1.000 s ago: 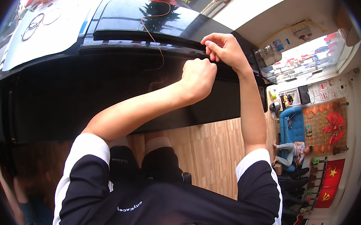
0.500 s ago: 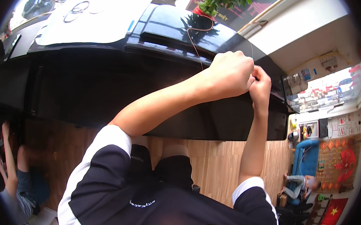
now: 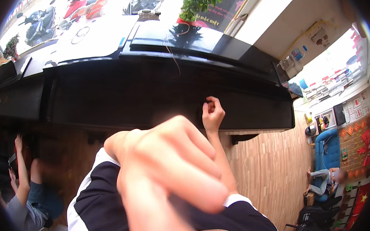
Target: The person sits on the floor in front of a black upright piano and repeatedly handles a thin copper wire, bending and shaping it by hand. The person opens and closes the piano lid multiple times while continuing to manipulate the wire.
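While the left hand (image 3: 169, 161) looms near the camera, fingers curled, the right hand (image 3: 214, 114) bends loosely before the black cabinet (image 3: 109, 88); I cannot tell whether either grips anything. Beyond both, leftward of the right, hangs a thin cord (image 3: 172, 57).

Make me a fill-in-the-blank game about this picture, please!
Of the left hand and right hand, the ____ one looks bigger.
The surface behind the right hand is coloured ____.
The plant stands in a pot coloured ____.
The sofa is coloured ____.

Missing words: left; black; red; blue.
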`<action>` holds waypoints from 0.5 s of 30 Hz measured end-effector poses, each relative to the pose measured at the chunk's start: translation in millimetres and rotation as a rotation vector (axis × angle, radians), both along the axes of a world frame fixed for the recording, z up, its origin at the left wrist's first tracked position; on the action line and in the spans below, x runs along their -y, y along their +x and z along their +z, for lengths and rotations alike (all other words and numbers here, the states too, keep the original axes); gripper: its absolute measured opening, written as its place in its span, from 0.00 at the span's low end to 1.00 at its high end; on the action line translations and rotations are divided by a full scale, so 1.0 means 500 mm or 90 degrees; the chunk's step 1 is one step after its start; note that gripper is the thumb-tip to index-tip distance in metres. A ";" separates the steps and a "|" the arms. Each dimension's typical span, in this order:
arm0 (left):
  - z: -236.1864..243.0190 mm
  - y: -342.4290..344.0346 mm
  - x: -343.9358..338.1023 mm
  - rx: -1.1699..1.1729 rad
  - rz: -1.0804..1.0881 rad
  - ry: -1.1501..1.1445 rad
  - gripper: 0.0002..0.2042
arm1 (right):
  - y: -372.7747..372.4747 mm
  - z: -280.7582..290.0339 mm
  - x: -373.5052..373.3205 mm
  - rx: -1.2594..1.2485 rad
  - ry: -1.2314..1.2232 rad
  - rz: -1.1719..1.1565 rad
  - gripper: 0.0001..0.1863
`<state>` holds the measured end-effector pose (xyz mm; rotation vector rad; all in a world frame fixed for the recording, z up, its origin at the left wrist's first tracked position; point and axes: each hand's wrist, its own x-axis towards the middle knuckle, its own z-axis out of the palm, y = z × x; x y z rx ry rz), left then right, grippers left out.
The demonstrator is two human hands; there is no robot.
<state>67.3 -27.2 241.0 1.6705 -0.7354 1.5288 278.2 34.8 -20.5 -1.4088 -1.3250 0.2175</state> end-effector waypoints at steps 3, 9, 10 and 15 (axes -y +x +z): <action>0.013 -0.003 0.055 -0.003 -0.007 0.013 0.16 | 0.008 -0.009 -0.003 0.028 0.059 0.009 0.07; 0.029 -0.012 0.142 -0.045 0.020 0.023 0.18 | 0.009 -0.009 0.005 0.020 0.056 0.005 0.07; 0.028 -0.014 0.151 -0.053 0.023 0.020 0.19 | 0.013 -0.012 0.003 0.029 0.063 0.006 0.07; 0.023 -0.044 0.189 -0.172 0.120 -0.006 0.21 | -0.007 -0.011 -0.005 0.016 0.060 0.034 0.05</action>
